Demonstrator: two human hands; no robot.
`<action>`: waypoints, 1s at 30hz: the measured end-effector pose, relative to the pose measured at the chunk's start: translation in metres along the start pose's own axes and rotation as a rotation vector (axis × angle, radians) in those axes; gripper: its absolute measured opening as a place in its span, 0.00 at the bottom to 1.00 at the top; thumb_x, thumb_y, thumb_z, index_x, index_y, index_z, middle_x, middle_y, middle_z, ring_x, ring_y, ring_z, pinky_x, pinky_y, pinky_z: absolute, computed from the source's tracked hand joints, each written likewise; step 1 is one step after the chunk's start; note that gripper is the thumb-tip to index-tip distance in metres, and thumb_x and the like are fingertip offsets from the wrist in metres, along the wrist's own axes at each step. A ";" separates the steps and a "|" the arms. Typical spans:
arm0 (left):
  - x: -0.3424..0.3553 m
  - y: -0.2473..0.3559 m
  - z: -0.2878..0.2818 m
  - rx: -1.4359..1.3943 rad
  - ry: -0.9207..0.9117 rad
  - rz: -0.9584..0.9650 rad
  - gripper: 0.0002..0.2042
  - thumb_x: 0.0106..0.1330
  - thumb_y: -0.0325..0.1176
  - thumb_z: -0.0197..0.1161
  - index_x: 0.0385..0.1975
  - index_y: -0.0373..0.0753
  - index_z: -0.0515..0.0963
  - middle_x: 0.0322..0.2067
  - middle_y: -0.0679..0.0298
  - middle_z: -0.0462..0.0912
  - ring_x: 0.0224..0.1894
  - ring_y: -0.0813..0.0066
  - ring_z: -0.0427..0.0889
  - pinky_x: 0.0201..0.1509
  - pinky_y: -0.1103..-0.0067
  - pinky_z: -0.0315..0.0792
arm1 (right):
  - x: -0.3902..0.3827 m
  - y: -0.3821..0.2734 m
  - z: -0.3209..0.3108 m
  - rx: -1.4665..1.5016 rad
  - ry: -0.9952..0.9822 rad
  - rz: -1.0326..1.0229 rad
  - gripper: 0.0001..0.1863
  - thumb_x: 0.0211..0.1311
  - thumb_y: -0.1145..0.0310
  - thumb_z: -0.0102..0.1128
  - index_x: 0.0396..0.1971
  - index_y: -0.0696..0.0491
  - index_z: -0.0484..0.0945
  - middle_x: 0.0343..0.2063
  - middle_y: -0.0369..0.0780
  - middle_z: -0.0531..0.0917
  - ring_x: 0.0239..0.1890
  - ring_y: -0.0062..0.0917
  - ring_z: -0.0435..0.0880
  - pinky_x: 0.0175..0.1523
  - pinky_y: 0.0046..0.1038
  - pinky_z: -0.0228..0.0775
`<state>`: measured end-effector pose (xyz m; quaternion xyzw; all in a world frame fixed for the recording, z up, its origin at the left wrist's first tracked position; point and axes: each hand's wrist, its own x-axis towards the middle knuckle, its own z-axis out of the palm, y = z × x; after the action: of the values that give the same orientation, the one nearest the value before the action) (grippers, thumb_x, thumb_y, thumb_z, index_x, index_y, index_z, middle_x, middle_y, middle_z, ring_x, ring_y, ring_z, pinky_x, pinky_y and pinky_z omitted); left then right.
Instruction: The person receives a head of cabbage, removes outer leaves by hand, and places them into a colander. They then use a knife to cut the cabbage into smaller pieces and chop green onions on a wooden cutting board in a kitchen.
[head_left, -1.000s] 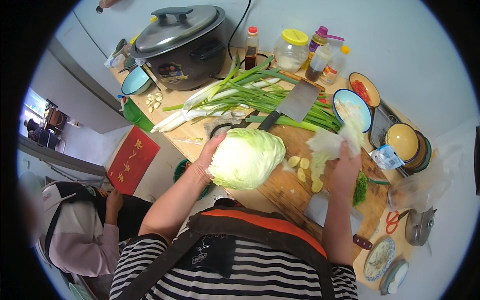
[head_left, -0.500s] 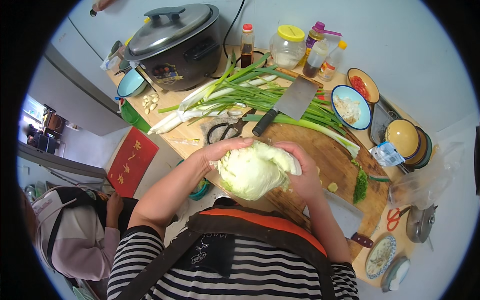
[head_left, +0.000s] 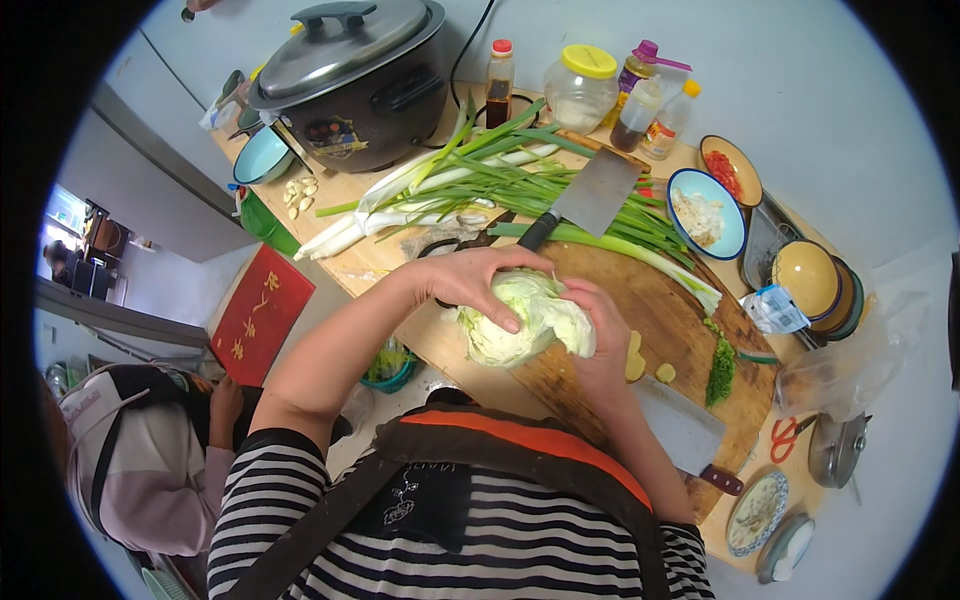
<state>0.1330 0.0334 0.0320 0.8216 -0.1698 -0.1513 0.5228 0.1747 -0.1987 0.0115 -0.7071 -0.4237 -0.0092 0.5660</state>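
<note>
A pale green head of cabbage [head_left: 505, 340] is held over the near left edge of the wooden chopping board [head_left: 655, 300]. My left hand [head_left: 475, 280] is wrapped over its top, thumb pressed on it. My right hand [head_left: 600, 340] grips its right side, at a curled-back leaf. Ginger slices [head_left: 666, 371] and green herbs [head_left: 720, 365] lie right of my hands. A cleaver [head_left: 670, 420] rests near my right forearm, another [head_left: 595, 195] on the green onions [head_left: 450, 185] behind the board. Black scissors partly show behind my left hand.
A black cooker [head_left: 360, 120] stands back left, garlic cloves [head_left: 300, 195] beside it. Bottles [head_left: 498, 80] and a jar [head_left: 582, 90] line the wall. Bowls [head_left: 705, 215], a plastic bag [head_left: 830, 375] and orange scissors [head_left: 785, 435] occupy the right. Another person [head_left: 140, 460] is at lower left.
My right hand, earlier holding a loose leaf out to the right, came in onto the cabbage. Both hands have since shifted slightly up and rightward, and my left thumb now lies across it.
</note>
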 end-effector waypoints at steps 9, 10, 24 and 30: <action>-0.058 0.025 0.093 -0.367 0.853 -0.470 0.44 0.52 0.48 0.71 0.61 0.30 0.56 0.57 0.49 0.64 0.57 0.62 0.68 0.61 0.71 0.63 | -0.015 0.013 -0.001 0.050 0.020 0.000 0.19 0.45 0.78 0.65 0.41 0.56 0.75 0.45 0.45 0.77 0.49 0.33 0.77 0.53 0.29 0.68; -0.057 0.022 0.097 -0.493 0.841 -0.475 0.43 0.52 0.48 0.71 0.62 0.31 0.55 0.55 0.50 0.66 0.56 0.64 0.69 0.60 0.72 0.65 | -0.014 0.012 -0.002 0.070 -0.006 0.001 0.21 0.44 0.78 0.66 0.43 0.56 0.75 0.46 0.45 0.77 0.49 0.33 0.77 0.53 0.29 0.68; -0.039 0.033 0.117 -1.152 0.952 -0.043 0.40 0.57 0.30 0.66 0.65 0.41 0.45 0.58 0.56 0.62 0.60 0.68 0.64 0.63 0.72 0.61 | 0.001 0.002 -0.002 0.019 -0.024 -0.068 0.22 0.49 0.73 0.65 0.47 0.60 0.73 0.50 0.48 0.76 0.53 0.35 0.75 0.58 0.32 0.66; -0.047 0.027 0.103 -1.235 0.890 0.102 0.42 0.53 0.30 0.66 0.67 0.43 0.46 0.60 0.58 0.63 0.62 0.65 0.64 0.65 0.70 0.59 | 0.007 -0.017 -0.006 -0.039 0.108 -0.115 0.20 0.49 0.75 0.65 0.44 0.60 0.73 0.45 0.46 0.80 0.48 0.32 0.79 0.54 0.28 0.68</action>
<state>0.0439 -0.0398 0.0181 0.3545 0.1346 0.1511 0.9129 0.1714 -0.2000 0.0308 -0.6908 -0.4324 -0.0879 0.5728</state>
